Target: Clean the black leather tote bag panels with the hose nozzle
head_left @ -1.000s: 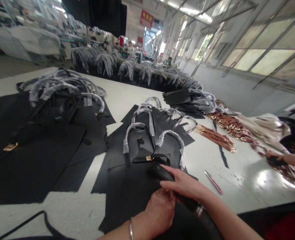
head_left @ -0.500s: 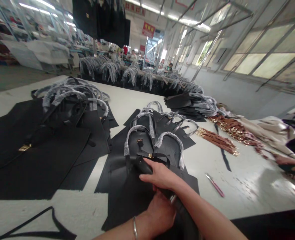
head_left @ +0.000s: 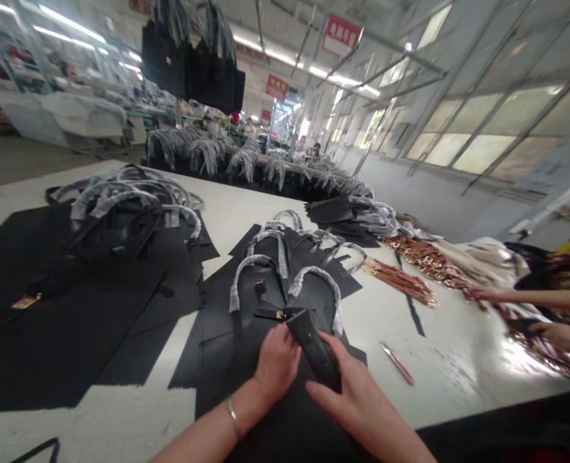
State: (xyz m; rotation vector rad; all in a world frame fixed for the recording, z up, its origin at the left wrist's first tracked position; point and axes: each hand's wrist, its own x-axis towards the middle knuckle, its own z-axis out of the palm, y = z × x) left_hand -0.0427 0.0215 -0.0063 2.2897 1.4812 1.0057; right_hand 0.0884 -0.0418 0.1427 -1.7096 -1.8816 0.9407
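A black leather strap [head_left: 314, 347] runs diagonally over a stack of black leather bag panels [head_left: 246, 366] in front of me. My left hand [head_left: 278, 363] curls its fingers at the strap's upper end, beside a small gold clasp [head_left: 280, 315]. On the right, the lower part of the strap is gripped by my right hand [head_left: 359, 402], thumb on top. Two handles wrapped in grey foam [head_left: 285, 276] arch over the panels just beyond my hands. A metal bangle sits on my left wrist.
More black panels with wrapped handles [head_left: 121, 206] lie at the left. A pink-handled tool [head_left: 397, 363] rests on the white table [head_left: 246, 199] right of my hands. Brown straps with gold rings [head_left: 410, 270] lie further right, where another person's hands [head_left: 550, 331] work.
My left hand came out from under my right arm and moved up to the strap's top end. My right hand slid back down the strap toward me. The view tilted up slightly.
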